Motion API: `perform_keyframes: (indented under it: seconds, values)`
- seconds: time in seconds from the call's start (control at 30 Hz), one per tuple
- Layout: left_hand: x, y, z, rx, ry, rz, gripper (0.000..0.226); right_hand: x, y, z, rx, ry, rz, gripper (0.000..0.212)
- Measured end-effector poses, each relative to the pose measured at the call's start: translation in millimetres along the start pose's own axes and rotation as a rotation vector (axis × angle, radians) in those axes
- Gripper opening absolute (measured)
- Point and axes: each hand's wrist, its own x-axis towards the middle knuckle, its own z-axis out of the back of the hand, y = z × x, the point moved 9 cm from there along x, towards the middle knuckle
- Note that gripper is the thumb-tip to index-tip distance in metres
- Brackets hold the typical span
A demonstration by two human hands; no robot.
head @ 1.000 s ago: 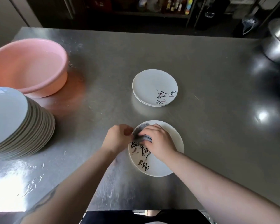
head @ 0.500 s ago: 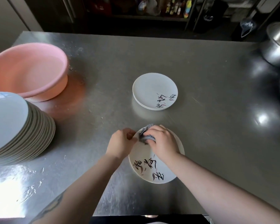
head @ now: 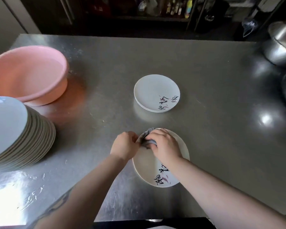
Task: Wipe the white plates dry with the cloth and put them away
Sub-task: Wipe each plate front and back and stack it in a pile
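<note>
A white plate (head: 147, 169) with black brush lettering lies on the steel table in front of me. My left hand (head: 125, 145) grips its left rim. My right hand (head: 165, 146) holds a bunched grey cloth (head: 146, 138) and presses it on the plate's far edge. Farther back in the middle, a short stack of the same white plates (head: 153, 90) rests on the table. At the left edge stands a tall stack of plain white plates (head: 10, 126).
A pink plastic basin (head: 26, 73) sits at the back left. Steel bowls (head: 281, 45) crowd the right edge. Water streaks (head: 31, 195) shine on the table's near left. Dark shelves with bottles lie beyond the far edge.
The plate has turned under my hands: its lettering has swung from the left side round to the near right. The cloth keeps rubbing at the far rim.
</note>
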Motion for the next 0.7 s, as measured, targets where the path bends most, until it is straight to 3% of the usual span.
perform_keyframes:
  seconds: [0.17,0.27,0.43,0.57,0.7]
  values:
    - [-17,28,-14,-0.111,0.114,0.148,0.006,3,-31,14,-0.058,-0.042,-0.152,0.014]
    - [-37,33,-29,-0.103,0.174,0.131,0.004,-1,-34,16,-0.125,-0.057,-0.183,0.012]
    - [-8,1,-9,0.051,-0.020,-0.015,0.013,-5,-7,0,-0.050,-0.013,-0.029,0.021]
    - [-3,15,-11,0.011,0.070,0.078,0.013,-1,-23,7,-0.088,-0.005,-0.106,0.018]
    - [-31,35,-36,-0.054,0.303,0.172,0.012,-4,-42,22,-0.151,-0.078,-0.205,0.013]
